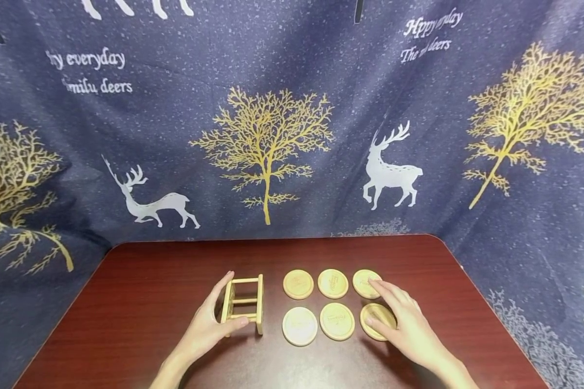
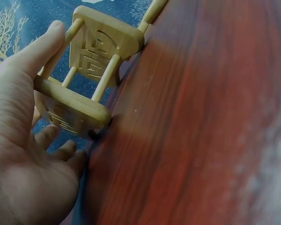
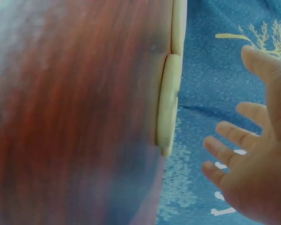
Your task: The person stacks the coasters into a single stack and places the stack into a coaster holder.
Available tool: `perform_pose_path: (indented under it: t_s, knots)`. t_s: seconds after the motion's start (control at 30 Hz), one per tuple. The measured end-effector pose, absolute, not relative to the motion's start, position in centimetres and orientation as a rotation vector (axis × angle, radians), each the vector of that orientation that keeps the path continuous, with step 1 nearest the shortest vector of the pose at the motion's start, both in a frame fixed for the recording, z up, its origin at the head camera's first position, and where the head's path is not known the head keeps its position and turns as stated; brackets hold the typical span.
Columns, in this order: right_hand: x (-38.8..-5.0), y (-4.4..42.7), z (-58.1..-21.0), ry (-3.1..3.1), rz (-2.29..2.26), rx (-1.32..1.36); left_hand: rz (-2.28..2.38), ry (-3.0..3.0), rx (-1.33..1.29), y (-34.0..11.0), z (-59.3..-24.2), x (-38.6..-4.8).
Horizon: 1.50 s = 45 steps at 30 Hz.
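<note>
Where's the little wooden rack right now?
In the head view, the wooden rack is left of the six round coasters, held by the left hand.

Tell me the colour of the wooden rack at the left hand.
The rack is a pale yellowish tan; it shows best in the left wrist view.

Head view bright, fairly even; pale glare on the tabletop [image 1: 141, 302] toward bottom of frame, near-left disc [image 1: 299, 326] washed out, lettering faint. Soft dark shadow below the right grip [image 1: 410, 325]. Wide-angle stretch at sides, right-hand printed tree [image 1: 506, 143] slanted on the backdrop [image 1: 297, 43], some printed words [image 1: 413, 26] smeared and broken. Both wrist views dimmer, softer, bluish cast. Left wrist: glare at right edge, wooden rack [image 2: 96, 40] carving readable. Right wrist: glare top left, bluish dark shadow low on the tabletop, grain blurred
</note>
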State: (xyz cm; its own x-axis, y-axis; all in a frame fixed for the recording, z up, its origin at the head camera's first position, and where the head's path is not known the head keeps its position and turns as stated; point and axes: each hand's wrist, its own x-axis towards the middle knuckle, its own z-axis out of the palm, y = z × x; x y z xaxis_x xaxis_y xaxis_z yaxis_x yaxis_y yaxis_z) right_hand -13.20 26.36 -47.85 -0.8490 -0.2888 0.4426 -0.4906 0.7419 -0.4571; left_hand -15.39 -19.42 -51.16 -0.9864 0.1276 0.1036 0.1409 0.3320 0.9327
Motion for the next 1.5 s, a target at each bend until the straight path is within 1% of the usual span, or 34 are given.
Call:
perform_pose_path:
  t_s: [0.2, 0.47, 0.63, 1.07, 1.5]
  knots:
    - [-13.7, 27.1, -48.7, -2.534, 0.947, 0.713, -2.001, -2.475, -0.24, -19.4, -51.3, -15.4]
    - [-14.0, 28.0, -49.5, -2.523, 1.11, 0.792, -2.038, -2.431, -0.264, -19.4, -51.7, -15.3]
    - [-14.1, 28.3, -49.8, -2.505, 1.069, 0.815, -2.075, -2.386, -0.268, -19.3, -51.8, -15.3]
    - [-13.9, 28.5, -50.7, -2.544, 0.982, 0.791, -2.029, -2.39, -0.276, -19.2, -52.2, -15.4]
    - [-13.7, 28.8, -50.8, -2.626, 0.938, 0.723, -2.041, -2.378, -0.279, -19.1, -52.1, -15.4]
